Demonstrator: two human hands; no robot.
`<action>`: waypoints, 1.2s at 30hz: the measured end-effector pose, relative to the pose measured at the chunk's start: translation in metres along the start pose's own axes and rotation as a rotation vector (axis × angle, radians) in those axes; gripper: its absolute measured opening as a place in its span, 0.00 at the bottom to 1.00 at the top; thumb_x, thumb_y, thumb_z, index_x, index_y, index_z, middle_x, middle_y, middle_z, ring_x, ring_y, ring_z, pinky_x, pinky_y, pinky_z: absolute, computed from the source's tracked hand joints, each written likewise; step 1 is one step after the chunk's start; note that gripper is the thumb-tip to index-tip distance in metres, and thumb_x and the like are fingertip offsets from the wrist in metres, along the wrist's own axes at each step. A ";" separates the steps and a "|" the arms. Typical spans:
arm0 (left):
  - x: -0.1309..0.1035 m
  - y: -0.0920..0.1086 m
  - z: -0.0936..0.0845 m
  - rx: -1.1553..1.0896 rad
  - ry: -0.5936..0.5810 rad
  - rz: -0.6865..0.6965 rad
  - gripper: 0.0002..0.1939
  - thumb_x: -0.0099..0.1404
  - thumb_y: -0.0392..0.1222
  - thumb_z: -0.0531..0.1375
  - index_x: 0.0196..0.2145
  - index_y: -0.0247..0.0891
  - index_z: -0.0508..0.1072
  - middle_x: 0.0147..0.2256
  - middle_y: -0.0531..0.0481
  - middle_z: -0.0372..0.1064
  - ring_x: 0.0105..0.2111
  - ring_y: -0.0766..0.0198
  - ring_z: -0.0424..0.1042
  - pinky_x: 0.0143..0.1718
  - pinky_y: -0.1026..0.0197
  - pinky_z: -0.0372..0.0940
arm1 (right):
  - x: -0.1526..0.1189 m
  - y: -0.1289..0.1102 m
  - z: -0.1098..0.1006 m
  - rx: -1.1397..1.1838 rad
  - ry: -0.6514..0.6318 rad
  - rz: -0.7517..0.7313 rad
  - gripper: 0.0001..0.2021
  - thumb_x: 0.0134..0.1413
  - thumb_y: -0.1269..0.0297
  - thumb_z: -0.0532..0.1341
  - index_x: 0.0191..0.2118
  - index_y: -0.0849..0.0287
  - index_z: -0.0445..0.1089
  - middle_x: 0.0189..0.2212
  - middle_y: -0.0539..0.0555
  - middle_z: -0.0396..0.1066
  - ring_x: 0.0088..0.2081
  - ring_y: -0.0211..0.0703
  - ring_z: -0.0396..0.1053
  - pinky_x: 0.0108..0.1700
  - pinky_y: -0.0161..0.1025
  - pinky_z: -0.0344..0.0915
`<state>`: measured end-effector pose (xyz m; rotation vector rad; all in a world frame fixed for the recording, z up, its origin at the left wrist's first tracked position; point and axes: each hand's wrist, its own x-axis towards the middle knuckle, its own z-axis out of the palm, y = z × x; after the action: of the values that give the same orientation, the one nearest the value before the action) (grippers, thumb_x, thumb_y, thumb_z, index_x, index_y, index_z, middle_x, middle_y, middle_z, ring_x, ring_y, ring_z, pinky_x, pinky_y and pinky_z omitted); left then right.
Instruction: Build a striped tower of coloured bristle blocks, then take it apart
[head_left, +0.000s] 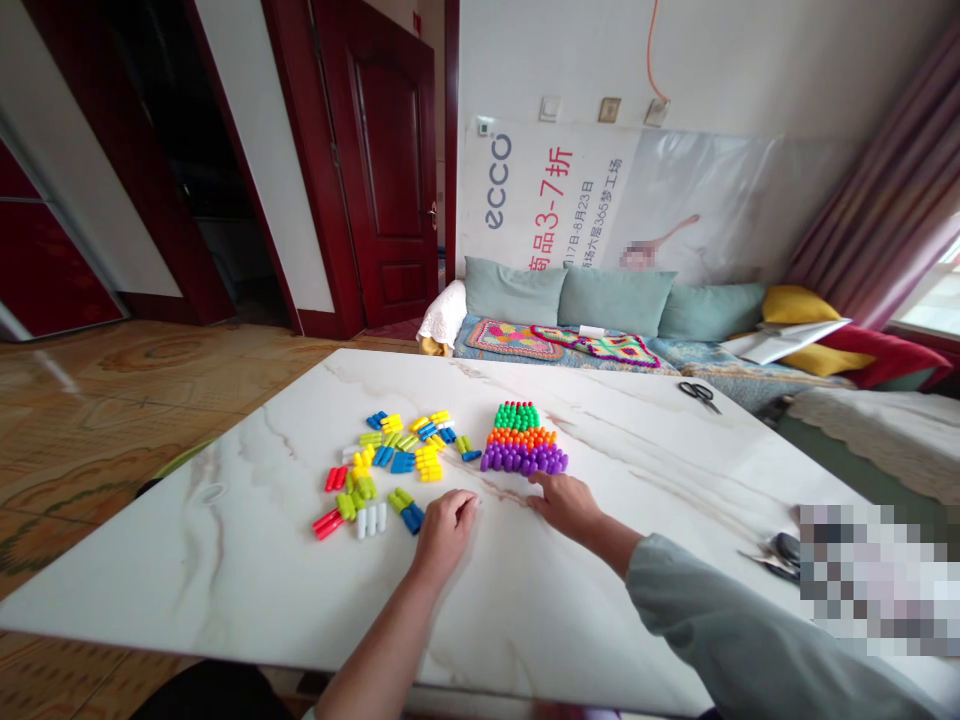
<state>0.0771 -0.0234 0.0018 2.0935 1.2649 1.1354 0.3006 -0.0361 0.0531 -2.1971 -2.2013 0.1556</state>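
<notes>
My left hand point(448, 520) rests on the white table, fingers curled together; whatever they might hold is hidden. To its right, my right hand point(564, 503) has its fingers loosely apart, nearest the front edge of a block of small rounded pieces. That block has purple pieces point(525, 459) at the front, then orange point(521, 438), green point(516, 417) and a few red ones at the back. Left of it lie scattered groups of capsule-shaped pieces: yellow point(428, 463), blue point(403, 462), red point(328, 524), white point(371, 520) and light green.
The marbled table point(285, 590) spans the foreground. Black scissors point(699, 394) lie at its far right, and another dark-handled tool point(781, 556) lies nearer on the right, beside a blurred patch. Behind stand a sofa with green cushions point(616, 300) and a dark red door point(394, 170).
</notes>
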 end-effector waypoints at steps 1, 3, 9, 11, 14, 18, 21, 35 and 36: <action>0.000 0.000 0.000 -0.001 0.001 0.000 0.14 0.66 0.42 0.51 0.32 0.37 0.75 0.30 0.46 0.75 0.29 0.63 0.73 0.34 0.64 0.65 | 0.000 0.004 -0.001 0.005 0.000 0.015 0.14 0.57 0.58 0.56 0.47 0.54 0.71 0.37 0.55 0.75 0.40 0.45 0.71 0.36 0.37 0.59; 0.000 0.000 0.000 -0.004 0.001 0.002 0.13 0.66 0.41 0.51 0.32 0.37 0.75 0.30 0.46 0.75 0.29 0.63 0.73 0.34 0.64 0.65 | -0.001 0.013 -0.004 0.011 0.001 0.054 0.12 0.58 0.58 0.55 0.38 0.55 0.74 0.35 0.55 0.75 0.37 0.44 0.71 0.34 0.36 0.58; 0.000 -0.001 0.000 -0.005 -0.004 0.002 0.13 0.66 0.40 0.51 0.32 0.37 0.75 0.32 0.46 0.75 0.30 0.63 0.73 0.34 0.64 0.65 | -0.008 0.041 -0.005 0.022 0.000 0.174 0.11 0.56 0.60 0.55 0.37 0.56 0.73 0.34 0.55 0.74 0.33 0.42 0.70 0.30 0.35 0.56; 0.000 0.000 0.000 -0.003 -0.004 0.000 0.13 0.66 0.40 0.51 0.32 0.37 0.75 0.32 0.46 0.75 0.30 0.63 0.73 0.35 0.64 0.65 | -0.009 0.044 -0.004 0.026 -0.003 0.191 0.12 0.56 0.60 0.55 0.40 0.56 0.72 0.35 0.55 0.74 0.34 0.42 0.70 0.31 0.35 0.56; 0.000 0.001 -0.001 -0.006 -0.008 -0.007 0.13 0.66 0.40 0.51 0.32 0.36 0.75 0.32 0.46 0.75 0.30 0.63 0.73 0.35 0.64 0.64 | -0.008 0.043 -0.003 0.027 -0.006 0.190 0.14 0.55 0.61 0.55 0.46 0.56 0.70 0.36 0.56 0.74 0.36 0.43 0.71 0.33 0.35 0.57; 0.000 0.003 -0.001 -0.014 -0.006 -0.014 0.13 0.66 0.40 0.52 0.32 0.36 0.75 0.32 0.46 0.75 0.30 0.63 0.72 0.35 0.63 0.64 | -0.005 0.039 -0.003 0.033 -0.011 0.162 0.18 0.55 0.62 0.56 0.52 0.55 0.66 0.37 0.55 0.74 0.39 0.45 0.71 0.34 0.36 0.57; -0.001 0.004 -0.001 -0.023 0.003 -0.016 0.12 0.66 0.39 0.52 0.32 0.36 0.75 0.32 0.46 0.75 0.31 0.63 0.72 0.36 0.63 0.64 | -0.004 0.037 -0.004 0.039 -0.017 0.154 0.17 0.55 0.62 0.56 0.51 0.56 0.67 0.36 0.56 0.74 0.37 0.46 0.72 0.32 0.36 0.56; -0.001 0.010 -0.003 -0.027 0.007 -0.022 0.11 0.65 0.37 0.53 0.30 0.37 0.75 0.29 0.47 0.73 0.31 0.63 0.71 0.36 0.63 0.64 | -0.020 -0.011 0.032 0.118 0.121 -0.243 0.12 0.62 0.59 0.48 0.34 0.57 0.65 0.29 0.53 0.74 0.29 0.42 0.70 0.31 0.36 0.50; -0.001 0.010 -0.003 -0.025 0.007 -0.020 0.11 0.65 0.37 0.53 0.30 0.37 0.75 0.29 0.47 0.73 0.32 0.63 0.71 0.36 0.63 0.64 | -0.020 -0.012 0.035 0.108 0.138 -0.220 0.12 0.62 0.59 0.47 0.34 0.57 0.64 0.29 0.53 0.74 0.29 0.43 0.70 0.30 0.37 0.49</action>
<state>0.0796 -0.0296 0.0105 2.0569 1.2655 1.1448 0.2856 -0.0579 0.0208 -1.8368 -2.2792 0.1102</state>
